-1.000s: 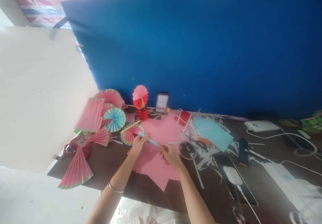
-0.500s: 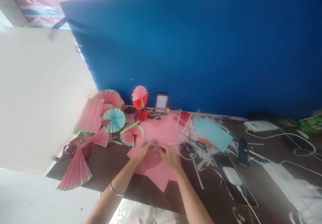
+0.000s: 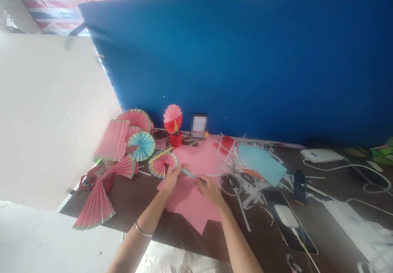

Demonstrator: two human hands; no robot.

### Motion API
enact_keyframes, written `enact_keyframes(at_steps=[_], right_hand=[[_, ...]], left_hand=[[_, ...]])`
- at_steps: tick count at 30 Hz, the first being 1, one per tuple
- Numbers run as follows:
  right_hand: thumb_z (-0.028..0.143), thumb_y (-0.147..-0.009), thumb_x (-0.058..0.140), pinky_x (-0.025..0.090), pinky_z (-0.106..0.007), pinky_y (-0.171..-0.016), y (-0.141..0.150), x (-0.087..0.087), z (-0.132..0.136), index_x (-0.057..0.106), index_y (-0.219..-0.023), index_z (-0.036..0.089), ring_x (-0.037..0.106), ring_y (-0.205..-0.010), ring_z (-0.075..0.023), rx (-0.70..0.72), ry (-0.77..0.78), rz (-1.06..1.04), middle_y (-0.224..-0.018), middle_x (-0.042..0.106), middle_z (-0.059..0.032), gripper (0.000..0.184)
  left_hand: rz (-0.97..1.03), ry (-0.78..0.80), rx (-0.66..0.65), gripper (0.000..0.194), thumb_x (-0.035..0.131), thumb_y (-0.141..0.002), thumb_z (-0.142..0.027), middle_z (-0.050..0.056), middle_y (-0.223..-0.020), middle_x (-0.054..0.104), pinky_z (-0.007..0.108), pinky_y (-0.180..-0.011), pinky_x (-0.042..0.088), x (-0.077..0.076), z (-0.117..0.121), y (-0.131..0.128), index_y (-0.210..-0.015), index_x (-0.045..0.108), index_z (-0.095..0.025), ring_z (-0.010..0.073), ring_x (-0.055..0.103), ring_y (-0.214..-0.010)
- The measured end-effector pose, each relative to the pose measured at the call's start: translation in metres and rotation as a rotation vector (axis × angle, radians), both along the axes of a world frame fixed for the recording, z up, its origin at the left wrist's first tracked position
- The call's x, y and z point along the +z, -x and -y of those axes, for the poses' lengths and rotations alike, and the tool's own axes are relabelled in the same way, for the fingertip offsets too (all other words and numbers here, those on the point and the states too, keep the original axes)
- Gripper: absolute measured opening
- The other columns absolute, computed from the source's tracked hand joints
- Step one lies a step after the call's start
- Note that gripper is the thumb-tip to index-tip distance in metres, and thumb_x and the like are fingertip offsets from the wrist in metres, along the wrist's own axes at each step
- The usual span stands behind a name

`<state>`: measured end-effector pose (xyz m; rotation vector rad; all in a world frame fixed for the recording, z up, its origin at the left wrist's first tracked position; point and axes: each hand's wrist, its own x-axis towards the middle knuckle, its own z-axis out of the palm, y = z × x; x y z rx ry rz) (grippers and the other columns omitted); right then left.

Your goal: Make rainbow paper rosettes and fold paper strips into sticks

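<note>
A narrow light blue paper strip point(image 3: 188, 173) stretches between my two hands, above pink paper sheets point(image 3: 193, 207). My left hand point(image 3: 172, 179) is closed on its left end. My right hand point(image 3: 211, 190) pinches the other end, with its fingertips curled and partly hidden. Just beyond my left hand lies a pleated pink fan with a rainbow edge point(image 3: 162, 163), a yellow strip along its top. Scissors point(image 3: 231, 183) rest to the right of my right hand.
Several pleated paper fans point(image 3: 96, 209) crowd the left side. A red pot with a paper flower point(image 3: 176, 139) stands at the back. Right of the pink sheets are white paper scraps point(image 3: 253, 197), a light blue sheet point(image 3: 260, 160), a phone point(image 3: 290, 219) and a cabled white power bank point(image 3: 321, 155).
My hands have moved apart, with the right one shifting rightward. More of the light blue strip shows between them. The whole view has shifted slightly.
</note>
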<state>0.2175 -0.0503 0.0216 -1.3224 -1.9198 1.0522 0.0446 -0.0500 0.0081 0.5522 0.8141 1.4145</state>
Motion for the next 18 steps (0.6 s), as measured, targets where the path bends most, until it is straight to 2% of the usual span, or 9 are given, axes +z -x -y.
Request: enact_keyframes(at_steps=[5,11,18], right_hand=[[0.042,-0.083,0.041,0.038,-0.022,-0.045,-0.003,-0.001,-0.001,0.061,-0.066,0.017,0.052,-0.047,-0.0129,-0.022,0.035,-0.041,-0.053,0.058,-0.0013,0.037],[0.048,-0.081,0.046,0.04,-0.021,-0.045,-0.005,0.002,-0.002,0.062,-0.071,0.015,0.054,-0.05,-0.0124,-0.022,0.098,-0.181,-0.056,0.059,-0.002,0.038],[0.052,-0.081,0.046,0.041,-0.02,-0.043,-0.008,0.001,-0.004,0.063,-0.065,0.013,0.054,-0.051,-0.0116,-0.004,0.153,-0.233,-0.059,0.061,-0.0051,0.045]], left_hand=[[0.047,0.029,0.022,0.039,0.07,-0.068,-0.038,0.015,-0.099,0.068,0.042,-0.094,0.043,-0.002,-0.003,0.004,-0.096,0.065,-0.011,0.0275,0.062,-0.1],[0.098,0.076,0.11,0.037,0.067,-0.072,-0.037,0.013,-0.104,0.067,0.042,-0.095,0.043,0.002,-0.007,0.01,-0.1,0.062,-0.014,0.027,0.06,-0.103],[0.126,0.103,0.07,0.039,0.058,-0.079,-0.041,0.016,-0.107,0.065,0.04,-0.093,0.044,0.002,-0.012,0.014,-0.104,0.059,-0.012,0.0265,0.06,-0.104]])
